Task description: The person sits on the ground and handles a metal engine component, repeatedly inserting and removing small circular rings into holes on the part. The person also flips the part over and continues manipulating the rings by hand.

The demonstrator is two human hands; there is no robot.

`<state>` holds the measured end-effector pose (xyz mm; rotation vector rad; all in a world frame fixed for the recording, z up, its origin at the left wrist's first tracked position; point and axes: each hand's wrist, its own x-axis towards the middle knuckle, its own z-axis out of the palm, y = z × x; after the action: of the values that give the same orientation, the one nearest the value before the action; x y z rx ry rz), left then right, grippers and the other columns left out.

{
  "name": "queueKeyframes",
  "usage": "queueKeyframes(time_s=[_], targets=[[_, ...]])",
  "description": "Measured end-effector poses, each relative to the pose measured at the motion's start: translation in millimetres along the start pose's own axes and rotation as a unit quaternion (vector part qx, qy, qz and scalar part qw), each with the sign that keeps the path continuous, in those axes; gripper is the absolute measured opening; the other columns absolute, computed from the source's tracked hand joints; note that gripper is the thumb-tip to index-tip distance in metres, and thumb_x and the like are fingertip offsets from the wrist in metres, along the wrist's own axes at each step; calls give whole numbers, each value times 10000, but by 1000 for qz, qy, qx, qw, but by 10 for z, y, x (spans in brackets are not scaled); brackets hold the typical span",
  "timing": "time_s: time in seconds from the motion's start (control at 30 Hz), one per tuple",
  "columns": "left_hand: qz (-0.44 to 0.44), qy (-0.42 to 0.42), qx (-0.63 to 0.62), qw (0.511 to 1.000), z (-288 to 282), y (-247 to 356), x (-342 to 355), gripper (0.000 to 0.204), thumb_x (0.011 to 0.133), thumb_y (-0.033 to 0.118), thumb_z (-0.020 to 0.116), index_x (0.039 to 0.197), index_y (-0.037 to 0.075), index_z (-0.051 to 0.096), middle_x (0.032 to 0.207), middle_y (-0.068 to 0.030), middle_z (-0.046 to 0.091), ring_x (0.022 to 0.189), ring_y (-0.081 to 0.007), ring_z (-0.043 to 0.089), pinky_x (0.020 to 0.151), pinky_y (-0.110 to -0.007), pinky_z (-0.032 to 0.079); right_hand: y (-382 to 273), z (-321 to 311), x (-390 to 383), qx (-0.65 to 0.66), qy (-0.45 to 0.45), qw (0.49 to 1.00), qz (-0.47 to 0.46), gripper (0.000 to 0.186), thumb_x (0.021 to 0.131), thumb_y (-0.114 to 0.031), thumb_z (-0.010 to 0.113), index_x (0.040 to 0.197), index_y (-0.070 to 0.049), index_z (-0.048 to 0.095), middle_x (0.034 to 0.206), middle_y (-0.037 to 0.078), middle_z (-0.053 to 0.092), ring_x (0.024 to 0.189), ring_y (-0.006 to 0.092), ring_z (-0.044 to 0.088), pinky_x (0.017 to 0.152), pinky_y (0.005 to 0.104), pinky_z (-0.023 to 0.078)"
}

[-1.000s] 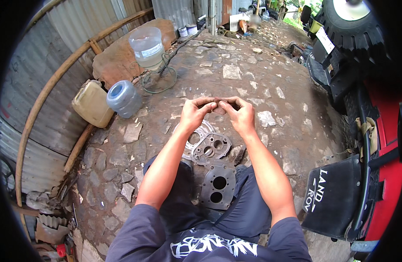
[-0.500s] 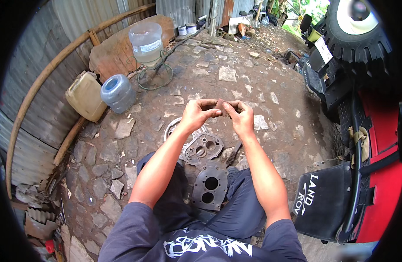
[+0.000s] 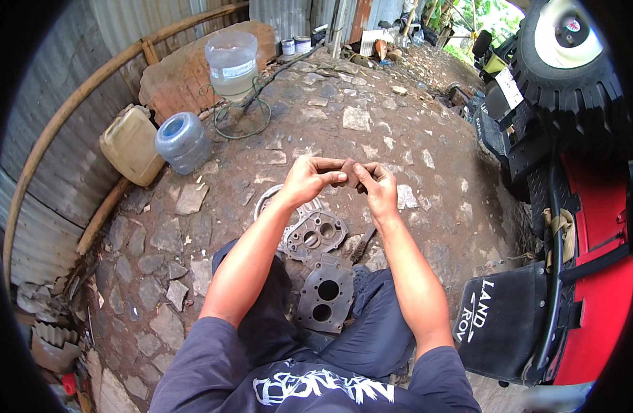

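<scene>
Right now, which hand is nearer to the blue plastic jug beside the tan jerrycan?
Left. The left hand is to the right of the blue plastic jug; the right hand is farther right, beyond the left one.

A piece (image 3: 349, 173) is between the left hand (image 3: 309, 180) and the right hand (image 3: 379, 187), farther out than a plate (image 3: 309, 297) between the person's legs (image 3: 382, 320); just far of that plate lies a housing (image 3: 320, 248), with a ring (image 3: 263, 202) at its far left and a brush (image 3: 363, 246) to its right. At left, a canister (image 3: 132, 146) stands beside a jug (image 3: 184, 144), with a bottle (image 3: 232, 65) farther off, and a vehicle (image 3: 597, 310) stands at right.
</scene>
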<state>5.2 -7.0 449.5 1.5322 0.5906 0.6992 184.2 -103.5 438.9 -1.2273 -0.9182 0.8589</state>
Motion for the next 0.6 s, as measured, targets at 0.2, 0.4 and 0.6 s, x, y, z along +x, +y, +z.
queueKeyframes(time_s=[0.2, 0.4, 0.6], targets=[[7, -17, -64, 998, -10, -58, 14, 433, 859, 151, 886, 1244, -5, 763, 1077, -67, 809, 953, -125, 739, 863, -300, 592, -6, 41, -26, -23, 13, 999, -39, 252, 973, -257, 811, 961, -19, 730, 834, 12, 713, 745, 76, 615, 685, 255, 477], [51, 58, 158, 984, 122, 28, -29, 572, 747, 295, 974, 1213, 29, 777, 1005, -109, 800, 871, -138, 740, 780, -337, 591, 52, 19, -4, -122, 39, 990, -58, 284, 939, -238, 852, 970, 21, 741, 912, 71, 780, 814, 86, 686, 739, 261, 545], [94, 79, 172, 977, 126, -67, -1, 437, 839, 250, 850, 1212, 34, 779, 989, -131, 800, 843, -167, 748, 778, -340, 586, -1, 1, 2, -71, -4, 997, -9, 354, 927, -219, 863, 1111, 39, 704, 1022, 98, 780, 907, 104, 710, 810, 267, 571]])
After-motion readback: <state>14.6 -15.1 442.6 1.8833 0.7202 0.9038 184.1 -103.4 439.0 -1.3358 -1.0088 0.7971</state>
